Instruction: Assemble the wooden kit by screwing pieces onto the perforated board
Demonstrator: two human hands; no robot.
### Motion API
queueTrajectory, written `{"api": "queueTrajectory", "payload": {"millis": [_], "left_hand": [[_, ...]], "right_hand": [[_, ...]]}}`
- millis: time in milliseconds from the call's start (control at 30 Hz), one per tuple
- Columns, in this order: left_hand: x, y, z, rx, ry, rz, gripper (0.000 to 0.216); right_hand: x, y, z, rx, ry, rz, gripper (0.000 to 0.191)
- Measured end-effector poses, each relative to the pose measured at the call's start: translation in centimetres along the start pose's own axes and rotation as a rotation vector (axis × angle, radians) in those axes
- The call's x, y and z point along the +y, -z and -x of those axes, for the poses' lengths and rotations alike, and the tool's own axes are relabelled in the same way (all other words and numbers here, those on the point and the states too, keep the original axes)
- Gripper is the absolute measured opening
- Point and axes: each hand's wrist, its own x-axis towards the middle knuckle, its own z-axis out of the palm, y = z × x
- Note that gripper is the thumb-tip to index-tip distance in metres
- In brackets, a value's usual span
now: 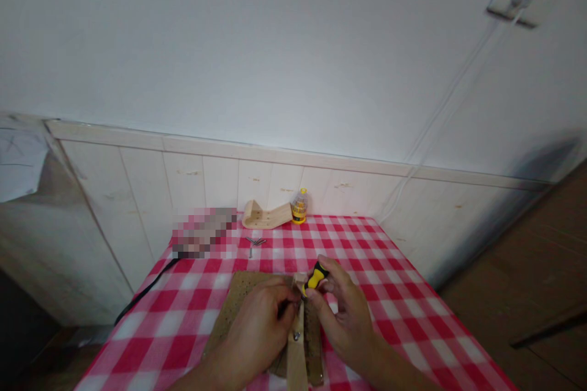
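My right hand (345,311) is closed around a short yellow-and-black screwdriver (315,277), its tip pointing down-left at the top of a light wooden strip (297,354). My left hand (259,324) is curled beside the strip, fingertips pinched at the screwdriver's tip; what they pinch is too small to make out. A screw head (296,336) shows lower on the strip. The strip lies over a brown perforated board (238,299) on the red-and-white checked tablecloth (394,293).
Loose screws (255,242) lie further back on the cloth. A curved wooden piece (266,216) and a yellow bit holder (299,206) stand at the far edge against the white panelled wall. A black cable (142,296) runs off the left edge.
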Motion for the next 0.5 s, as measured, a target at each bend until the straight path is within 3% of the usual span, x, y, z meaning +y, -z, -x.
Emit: {"api": "queueTrajectory", "payload": {"millis": [233, 500], "left_hand": [[0.28, 0.08, -0.02, 0.002, -0.001, 0.018, 0.024], [0.15, 0.06, -0.08, 0.008, 0.008, 0.002, 0.022]], "right_hand": [[-0.92, 0.5, 0.07, -0.118, 0.066, -0.08, 0.064], [-0.29, 0.25, 0.12, -0.064, 0.011, -0.037, 0.061]]}}
